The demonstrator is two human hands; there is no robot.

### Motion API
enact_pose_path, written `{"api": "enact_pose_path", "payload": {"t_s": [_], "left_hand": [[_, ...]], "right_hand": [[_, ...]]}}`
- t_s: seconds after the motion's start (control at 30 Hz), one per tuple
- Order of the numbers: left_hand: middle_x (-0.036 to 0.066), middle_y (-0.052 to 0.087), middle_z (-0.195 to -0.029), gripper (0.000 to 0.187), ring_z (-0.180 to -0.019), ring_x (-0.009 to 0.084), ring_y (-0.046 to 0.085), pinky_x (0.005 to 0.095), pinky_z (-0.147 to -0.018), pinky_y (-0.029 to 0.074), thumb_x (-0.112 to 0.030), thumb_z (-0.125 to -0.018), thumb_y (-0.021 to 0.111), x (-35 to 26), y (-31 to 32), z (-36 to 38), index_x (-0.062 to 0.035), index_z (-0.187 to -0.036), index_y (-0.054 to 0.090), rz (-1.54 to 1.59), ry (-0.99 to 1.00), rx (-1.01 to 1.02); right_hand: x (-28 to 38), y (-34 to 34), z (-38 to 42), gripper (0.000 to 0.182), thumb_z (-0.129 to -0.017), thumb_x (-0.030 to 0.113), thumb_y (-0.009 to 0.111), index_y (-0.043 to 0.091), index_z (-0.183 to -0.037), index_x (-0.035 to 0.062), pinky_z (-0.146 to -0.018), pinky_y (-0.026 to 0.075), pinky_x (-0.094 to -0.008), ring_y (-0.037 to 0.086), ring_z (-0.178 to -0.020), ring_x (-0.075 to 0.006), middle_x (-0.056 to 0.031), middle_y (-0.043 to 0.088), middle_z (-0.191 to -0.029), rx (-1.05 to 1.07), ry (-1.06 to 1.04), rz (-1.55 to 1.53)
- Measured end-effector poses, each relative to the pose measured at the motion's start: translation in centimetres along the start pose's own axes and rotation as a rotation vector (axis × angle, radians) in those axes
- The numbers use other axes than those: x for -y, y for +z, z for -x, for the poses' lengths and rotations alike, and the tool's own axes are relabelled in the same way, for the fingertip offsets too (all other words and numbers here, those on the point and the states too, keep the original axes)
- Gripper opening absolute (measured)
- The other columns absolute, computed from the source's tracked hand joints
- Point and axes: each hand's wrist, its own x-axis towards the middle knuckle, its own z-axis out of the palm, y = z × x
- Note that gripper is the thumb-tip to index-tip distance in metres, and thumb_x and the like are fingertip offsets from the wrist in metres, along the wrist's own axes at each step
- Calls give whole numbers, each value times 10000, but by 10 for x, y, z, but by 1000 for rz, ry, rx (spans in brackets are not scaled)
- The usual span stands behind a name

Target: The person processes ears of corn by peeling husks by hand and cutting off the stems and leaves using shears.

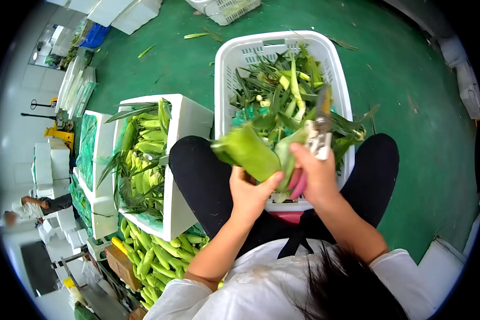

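Observation:
My left hand (249, 196) is wrapped round the lower end of a green ear of corn (248, 152), still in its husk and slightly blurred, tilted up to the left. In my right hand (319, 178) is a pair of pruning shears (320, 133) with pink handles, its metal blades pointing up and away from me. A pale husk leaf (288, 157) spreads between the two hands, right at my right thumb. Both hands are over the near part of a white plastic basket (222, 88), which holds cut husk leaves and stalk ends (272, 80).
Left of my knee stands a white foam box (189, 114) of unhusked corn (149, 138). Several trimmed ears (157, 258) are piled below it. More foam boxes (104, 197) and a yellow pallet jack (61, 133) lie further left, near another person (42, 205). Husk scraps dot the green floor (170, 58).

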Motion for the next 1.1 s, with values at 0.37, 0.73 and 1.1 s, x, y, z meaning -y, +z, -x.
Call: {"api": "enact_pose_path", "payload": {"t_s": [0.37, 0.73, 1.1], "left_hand": [[201, 516, -1363, 720, -1123, 326, 599, 460, -814, 585, -582, -963, 446, -42, -83, -19, -38, -1433, 404, 892, -279, 303], [146, 539, -1289, 873, -1179, 237, 563, 361, -988, 470, -119, -783, 811, -14, -22, 10, -25, -1473, 285, -295, 99, 36], [159, 552, -1286, 724, -1168, 327, 576, 480, -938, 510, -455, -864, 670, 2, -54, 24, -63, -1415, 411, 598, -443, 279]], "right_hand": [[59, -45, -9, 397, -781, 117, 752, 564, -1114, 12, -764, 513, -342, 613, -831, -193, -100, 617, -951, -24, -464, 1065], [6, -19, 36, 608, -785, 302, 814, 548, -1229, -18, -781, 503, -310, 628, -859, -185, -99, 636, -963, 482, 40, 603], [23, -48, 42, 621, -867, 260, 750, 463, -1347, -9, -889, 433, -278, 535, -996, -110, -19, 564, -1063, 637, 383, 226]]}}
